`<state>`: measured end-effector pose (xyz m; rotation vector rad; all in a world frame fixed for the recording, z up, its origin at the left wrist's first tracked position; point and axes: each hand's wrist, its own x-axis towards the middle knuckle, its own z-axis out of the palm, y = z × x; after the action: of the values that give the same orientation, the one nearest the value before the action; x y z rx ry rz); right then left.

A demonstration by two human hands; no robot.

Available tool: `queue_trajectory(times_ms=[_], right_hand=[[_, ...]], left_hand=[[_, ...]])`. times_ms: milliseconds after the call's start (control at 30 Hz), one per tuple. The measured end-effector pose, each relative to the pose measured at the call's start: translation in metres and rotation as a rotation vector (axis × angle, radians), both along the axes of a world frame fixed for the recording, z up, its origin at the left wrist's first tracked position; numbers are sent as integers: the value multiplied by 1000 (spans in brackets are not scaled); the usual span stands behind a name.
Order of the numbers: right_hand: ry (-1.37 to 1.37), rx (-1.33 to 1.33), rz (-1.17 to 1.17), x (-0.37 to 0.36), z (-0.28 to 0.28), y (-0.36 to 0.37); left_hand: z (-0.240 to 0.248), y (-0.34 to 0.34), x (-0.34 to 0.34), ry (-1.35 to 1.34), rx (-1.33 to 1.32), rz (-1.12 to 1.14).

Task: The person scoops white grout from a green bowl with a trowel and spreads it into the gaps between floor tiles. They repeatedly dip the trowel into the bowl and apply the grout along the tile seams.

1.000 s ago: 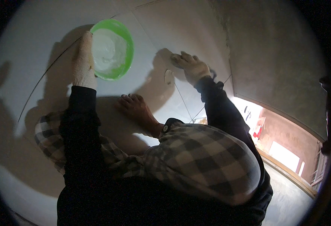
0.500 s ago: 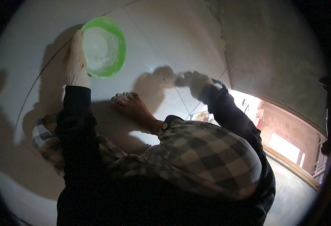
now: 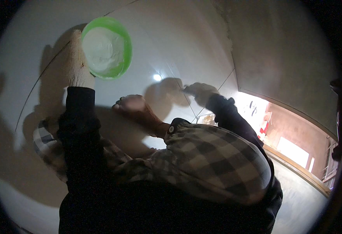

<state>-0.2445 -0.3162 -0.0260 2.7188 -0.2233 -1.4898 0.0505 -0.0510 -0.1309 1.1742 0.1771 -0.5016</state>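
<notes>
A green bowl [image 3: 127,48] holding smooth white paste [image 3: 104,48] is at the upper left, over pale tiles. My left hand [image 3: 78,66], in a cream knitted glove, grips its left side; the fingers are mostly hidden by the wall of the bowl. My right hand [image 3: 205,93], also gloved, is low over the tiles beside a dark joint line. It is smeared by motion, with the fingers drawn together toward the left. A small greyish shape shows at the fingertips, too blurred to name.
My bare foot [image 3: 136,109] is on the tiles between my hands, below the bowl. A grey wall [image 3: 280,50] rises at the right. Beyond my right arm, a bright opening [image 3: 254,105] has a wooden sill [image 3: 295,168]. A small light spot [image 3: 157,77] reflects off the tiles.
My right hand has shifted slightly down, and the dark looped shape behind its wrist no longer shows. The bowl has barely moved in my left hand. A light spot has appeared on the tiles.
</notes>
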Motion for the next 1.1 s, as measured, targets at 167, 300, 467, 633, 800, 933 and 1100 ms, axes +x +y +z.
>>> queue_trajectory(times_ms=[167,300,467,633,800,933,1100], right_hand=[[-242,46,-551,-4,-24,-14],[-193,-325,-398,3,-48,30],[201,-239,-296,-2,-20,66],[20,-154,-103,24,24,31],[-319,-142,68,100,-3,2],[-356,19,-99,112,-30,11],[-293,-15,135,33,-7,33]], left_hand=[[3,-1,-2,-88,-4,-100],[25,-3,-6,32,-13,-75],[35,-3,-6,169,-66,-58],[12,8,0,-11,-18,-131],[12,7,-4,-238,188,-171],[34,1,-9,47,24,-63],[56,-6,-6,142,59,28]])
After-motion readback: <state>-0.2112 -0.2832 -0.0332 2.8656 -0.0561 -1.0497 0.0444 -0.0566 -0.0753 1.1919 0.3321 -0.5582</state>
